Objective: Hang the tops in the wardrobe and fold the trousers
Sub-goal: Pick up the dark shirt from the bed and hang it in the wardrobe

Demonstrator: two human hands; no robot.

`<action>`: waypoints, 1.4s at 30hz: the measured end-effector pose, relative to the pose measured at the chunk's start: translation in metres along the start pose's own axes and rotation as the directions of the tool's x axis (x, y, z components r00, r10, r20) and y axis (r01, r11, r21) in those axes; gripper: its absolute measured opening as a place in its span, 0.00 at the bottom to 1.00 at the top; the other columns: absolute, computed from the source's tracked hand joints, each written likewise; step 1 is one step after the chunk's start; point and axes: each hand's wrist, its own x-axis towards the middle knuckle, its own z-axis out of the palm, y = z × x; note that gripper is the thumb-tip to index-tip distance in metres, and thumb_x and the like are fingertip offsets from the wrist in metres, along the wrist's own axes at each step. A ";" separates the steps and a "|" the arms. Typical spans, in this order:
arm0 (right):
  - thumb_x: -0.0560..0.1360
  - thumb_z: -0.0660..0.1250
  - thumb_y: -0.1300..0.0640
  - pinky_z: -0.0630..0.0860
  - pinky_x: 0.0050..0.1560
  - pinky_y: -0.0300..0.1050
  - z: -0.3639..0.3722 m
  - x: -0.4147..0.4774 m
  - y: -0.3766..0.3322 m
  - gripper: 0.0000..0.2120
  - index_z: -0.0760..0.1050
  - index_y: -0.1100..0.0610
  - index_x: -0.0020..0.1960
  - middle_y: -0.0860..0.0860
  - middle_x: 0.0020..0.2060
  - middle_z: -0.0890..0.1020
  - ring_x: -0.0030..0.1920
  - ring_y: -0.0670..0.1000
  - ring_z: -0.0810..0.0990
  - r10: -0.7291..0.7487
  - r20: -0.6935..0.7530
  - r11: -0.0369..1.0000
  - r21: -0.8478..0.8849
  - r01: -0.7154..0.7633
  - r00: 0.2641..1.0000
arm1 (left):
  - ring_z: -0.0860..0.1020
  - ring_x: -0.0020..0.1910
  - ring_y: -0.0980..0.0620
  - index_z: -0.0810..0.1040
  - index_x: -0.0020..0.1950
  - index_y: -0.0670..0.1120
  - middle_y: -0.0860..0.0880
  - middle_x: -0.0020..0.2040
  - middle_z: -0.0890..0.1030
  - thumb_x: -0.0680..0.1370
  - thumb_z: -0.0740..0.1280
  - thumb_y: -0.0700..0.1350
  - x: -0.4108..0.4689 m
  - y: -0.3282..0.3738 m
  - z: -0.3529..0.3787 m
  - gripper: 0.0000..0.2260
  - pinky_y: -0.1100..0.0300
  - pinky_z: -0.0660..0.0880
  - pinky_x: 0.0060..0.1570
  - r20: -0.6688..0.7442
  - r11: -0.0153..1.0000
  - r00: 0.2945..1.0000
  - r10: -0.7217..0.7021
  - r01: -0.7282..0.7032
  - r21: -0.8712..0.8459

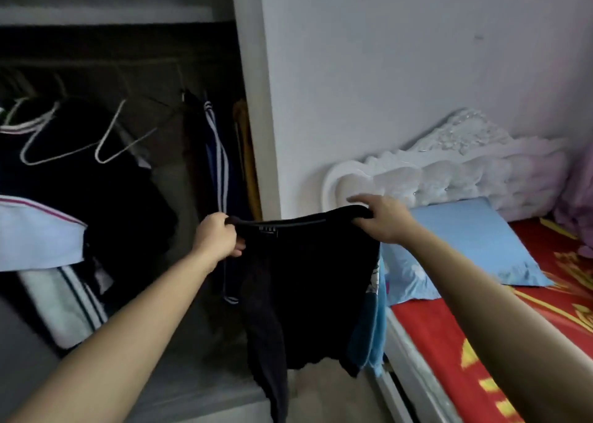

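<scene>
A black top (308, 288) with a small label at its neckline hangs in the air in front of me, stretched between both hands. My left hand (218, 236) is closed on its left shoulder. My right hand (382, 219) grips the right shoulder. The open wardrobe (128, 53) is to the left, with dark clothes (106, 204) hanging inside and two bare white hangers (109, 140) on the rail. A navy garment with white stripes (219, 162) hangs at the wardrobe's right end, just behind my left hand.
A bed with a red patterned cover (481, 332) stands at the right, with a blue pillow (475, 243) and a white carved headboard (433, 172). A white wall panel (250, 69) separates wardrobe and bed. A light blue garment (373, 336) hangs behind the black top.
</scene>
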 end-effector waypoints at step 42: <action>0.73 0.58 0.46 0.70 0.49 0.48 0.233 0.263 -0.455 0.17 0.78 0.40 0.58 0.48 0.51 0.81 0.56 0.56 0.79 0.028 -0.122 0.975 0.223 -0.001 0.992 | 0.81 0.40 0.42 0.76 0.37 0.43 0.47 0.35 0.79 0.74 0.71 0.57 0.308 -0.127 -0.407 0.18 0.55 0.76 0.36 -0.161 0.703 0.928 0.337 -0.134 0.699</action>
